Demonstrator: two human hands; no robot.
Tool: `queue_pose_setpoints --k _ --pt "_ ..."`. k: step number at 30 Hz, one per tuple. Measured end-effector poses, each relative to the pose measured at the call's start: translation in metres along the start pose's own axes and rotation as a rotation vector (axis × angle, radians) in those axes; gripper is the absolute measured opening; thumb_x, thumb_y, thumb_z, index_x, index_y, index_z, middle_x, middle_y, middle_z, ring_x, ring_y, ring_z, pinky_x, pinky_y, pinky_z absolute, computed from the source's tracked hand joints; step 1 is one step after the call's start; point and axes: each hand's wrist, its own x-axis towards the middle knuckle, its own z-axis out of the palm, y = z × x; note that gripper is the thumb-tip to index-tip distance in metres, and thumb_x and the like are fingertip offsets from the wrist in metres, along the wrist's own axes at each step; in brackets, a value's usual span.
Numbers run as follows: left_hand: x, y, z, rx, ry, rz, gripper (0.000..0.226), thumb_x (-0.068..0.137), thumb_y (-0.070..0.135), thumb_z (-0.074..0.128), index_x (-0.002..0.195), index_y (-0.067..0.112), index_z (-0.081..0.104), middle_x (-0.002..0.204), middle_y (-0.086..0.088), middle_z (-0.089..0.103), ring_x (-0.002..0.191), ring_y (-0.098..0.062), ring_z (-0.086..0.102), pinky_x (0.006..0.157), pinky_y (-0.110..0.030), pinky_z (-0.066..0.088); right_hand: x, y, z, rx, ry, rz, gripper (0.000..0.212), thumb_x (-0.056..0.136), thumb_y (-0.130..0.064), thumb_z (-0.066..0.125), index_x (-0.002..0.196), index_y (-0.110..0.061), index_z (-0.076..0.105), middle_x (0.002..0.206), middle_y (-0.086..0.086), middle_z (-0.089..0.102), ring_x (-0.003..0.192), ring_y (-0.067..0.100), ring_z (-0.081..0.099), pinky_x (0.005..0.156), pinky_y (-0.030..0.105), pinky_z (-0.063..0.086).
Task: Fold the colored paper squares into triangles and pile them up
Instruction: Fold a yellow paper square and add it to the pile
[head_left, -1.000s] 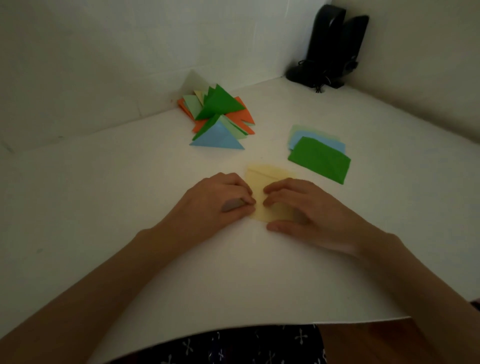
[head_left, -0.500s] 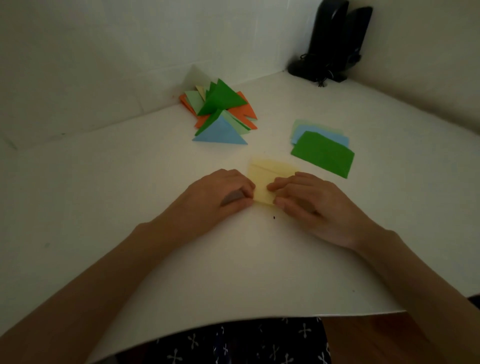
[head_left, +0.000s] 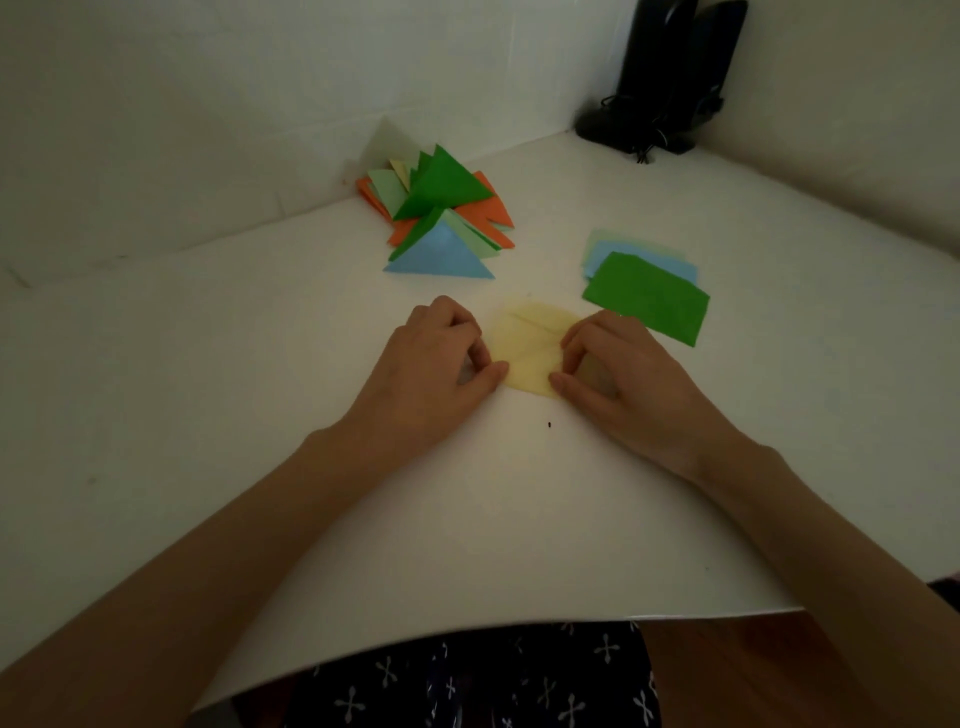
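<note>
Pinching creased yellow paper (head_left: 530, 347): left hand (head_left: 431, 376), right hand (head_left: 631, 382).

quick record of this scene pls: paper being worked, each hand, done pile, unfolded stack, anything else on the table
paper being worked: yellow paper, lying on the table, a fold line showing near its far edge
left: left hand, fingers curled, pinches the paper's left edge
right: right hand, fingers curled, pinches the paper's right edge
done pile: pile of triangles, green, orange and blue, near the wall
unfolded stack: stack of squares, green on top, right of the yellow paper
other: black device, far corner
</note>
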Motion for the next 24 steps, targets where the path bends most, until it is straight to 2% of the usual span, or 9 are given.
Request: queue_pose_setpoints --k 4,7,10,13,18,21,24 --pt "0.0 0.0 -0.002 0.034 0.001 0.017 0.012 0.088 0.029 0.059 0.088 0.022 0.049 0.109 -0.001 0.048 0.101 -0.018 0.044 0.08 -0.022 0.027 0.0 0.003 0.002 0.002 -0.011 0.005 0.023 0.084 -0.038 0.055 0.089 -0.016 0.057 0.098 -0.001 0.053 0.091 0.021 0.05 0.082 0.036 0.041" --pt "0.0 0.0 -0.004 0.0 -0.026 0.044 0.01 0.088 0.018 0.059 0.097 0.023 0.058 0.112 0.0 0.048 0.104 -0.018 0.043 0.081 -0.021 0.024 0.001 0.005 -0.001 -0.067 0.0 -0.076 0.029 0.087 -0.039 0.053 0.098 -0.014 0.062 0.102 0.003 0.056 0.093 0.026 0.054 0.084 0.032 0.039" --pt "-0.001 -0.002 -0.004 -0.038 -0.028 0.123 0.019 0.086 0.008 0.06 0.097 0.022 0.068 0.11 -0.001 0.052 0.102 -0.021 0.048 0.086 -0.029 0.031 -0.001 0.003 -0.005 -0.218 0.004 -0.281 0.027 0.09 -0.022 0.048 0.108 -0.014 0.067 0.11 0.011 0.059 0.098 0.029 0.055 0.087 0.034 0.039" --pt "-0.003 -0.004 -0.005 -0.059 -0.008 0.169 0.02 0.082 0.016 0.056 0.091 0.021 0.073 0.104 -0.002 0.057 0.097 -0.023 0.054 0.084 -0.038 0.041 -0.004 -0.004 -0.004 -0.275 -0.057 -0.399 0.034 0.089 -0.014 0.044 0.112 -0.014 0.068 0.109 0.011 0.063 0.096 0.03 0.058 0.087 0.033 0.038" --pt "-0.005 -0.002 -0.006 -0.072 -0.001 0.174 0.023 0.077 0.018 0.055 0.087 0.018 0.075 0.1 -0.007 0.061 0.091 -0.026 0.058 0.08 -0.044 0.049 -0.02 0.004 -0.017 -0.33 -0.035 -0.402 0.041 0.082 -0.007 0.039 0.108 -0.012 0.071 0.106 0.009 0.066 0.097 0.033 0.061 0.091 0.036 0.037" --pt "-0.008 -0.003 -0.006 -0.06 -0.009 0.175 0.03 0.077 0.021 0.05 0.091 0.018 0.076 0.101 -0.005 0.062 0.091 -0.021 0.058 0.08 -0.036 0.047 -0.033 0.014 -0.03 -0.321 -0.031 -0.376 0.043 0.079 -0.006 0.039 0.105 -0.013 0.072 0.107 0.007 0.067 0.1 0.03 0.058 0.091 0.036 0.039" --pt "-0.01 -0.002 -0.005 -0.083 0.012 0.161 0.031 0.077 0.038 0.055 0.093 0.02 0.075 0.1 0.003 0.06 0.09 -0.011 0.052 0.083 -0.03 0.043 -0.034 0.013 -0.031 -0.183 -0.029 -0.262 0.035 0.083 -0.016 0.044 0.103 -0.013 0.072 0.106 0.005 0.067 0.102 0.019 0.052 0.092 0.029 0.037"
